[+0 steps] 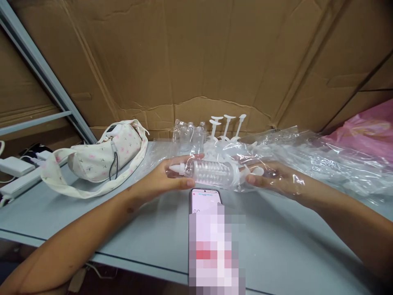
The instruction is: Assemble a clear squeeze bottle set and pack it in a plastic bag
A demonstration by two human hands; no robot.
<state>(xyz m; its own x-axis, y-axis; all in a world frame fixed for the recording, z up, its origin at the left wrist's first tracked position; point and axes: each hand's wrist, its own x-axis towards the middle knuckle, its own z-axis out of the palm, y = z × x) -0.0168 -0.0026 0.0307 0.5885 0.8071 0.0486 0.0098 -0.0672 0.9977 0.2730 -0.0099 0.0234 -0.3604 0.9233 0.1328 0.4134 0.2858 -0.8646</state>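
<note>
Head view shows a clear syringe [213, 173] held level above the grey table [144, 237], its long axis running left to right, roughly parallel to the cardboard wall [215, 61]. Its white tapered nozzle [177, 168] points left; the white flanged end points right. The left hand [164, 176] grips the nozzle end, thumb in front and fingers behind. The right hand [274, 176] grips the flanged end, thumb forward, other fingers partly hidden behind crinkled clear plastic [331, 164]. Just nearer lies a phone [205, 200]; beyond stand white T-shaped handles [227, 125].
</note>
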